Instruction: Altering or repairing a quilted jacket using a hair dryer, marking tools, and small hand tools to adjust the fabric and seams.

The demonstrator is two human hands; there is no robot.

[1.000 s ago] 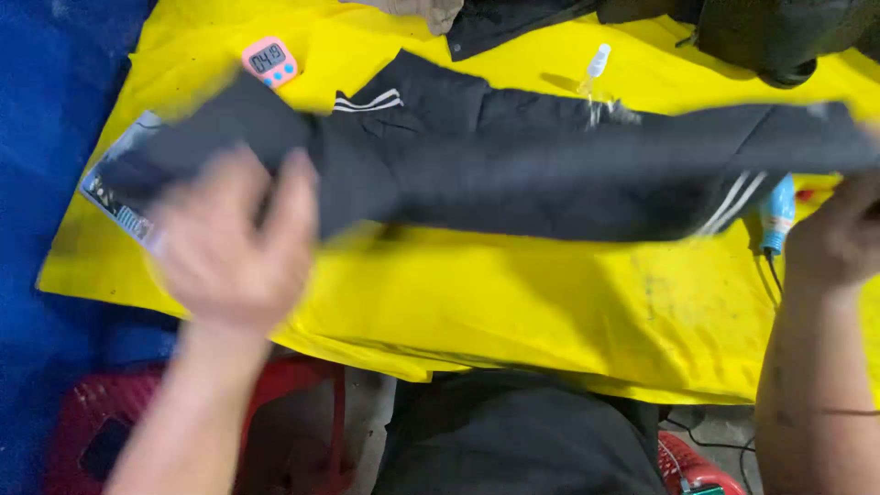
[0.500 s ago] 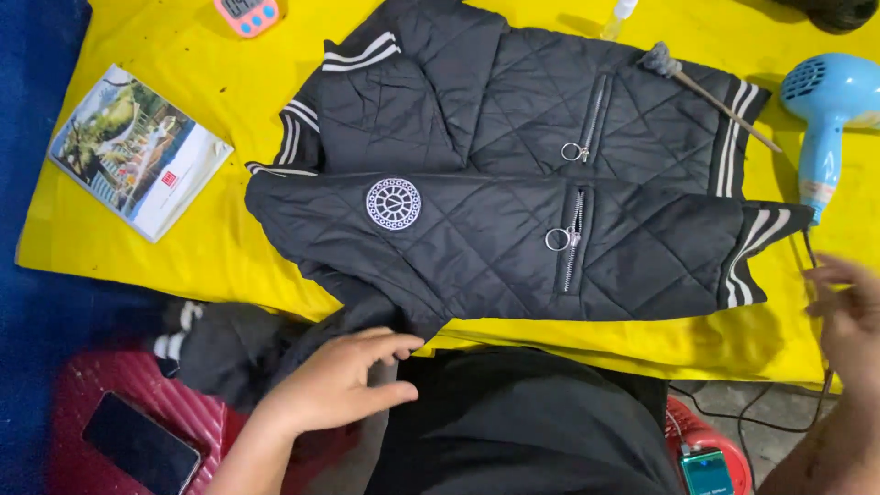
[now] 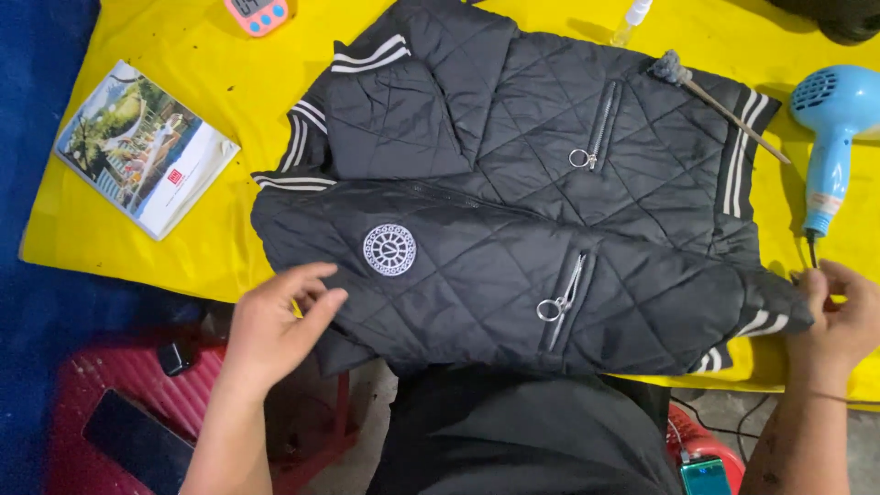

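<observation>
- Black quilted jacket [image 3: 513,229] lies spread flat on the yellow cloth [image 3: 211,247], hem at the right, near edge hanging just over the table edge.
- Round white badge [image 3: 390,249] faces up on the near chest panel; two zip pockets with ring pulls [image 3: 551,309] show.
- Left hand [image 3: 275,325]: open, fingers loosely stretched, fingertips resting on the jacket's near-left edge just beside the badge; pressing, not gripping.
- Right hand [image 3: 839,316]: fingers curled around the striped hem corner [image 3: 765,321], pinching the fabric.
- Blue hair dryer [image 3: 830,137] sits on the cloth past the hem, just above the right hand.
- Thin brush stick [image 3: 724,105] lies across the far hem corner.
- Booklet [image 3: 147,147] at far left, well apart from the jacket.
- Pink timer [image 3: 257,14] at the top edge.
- Red stool [image 3: 119,412] below left, dark phone [image 3: 137,440] on it.
</observation>
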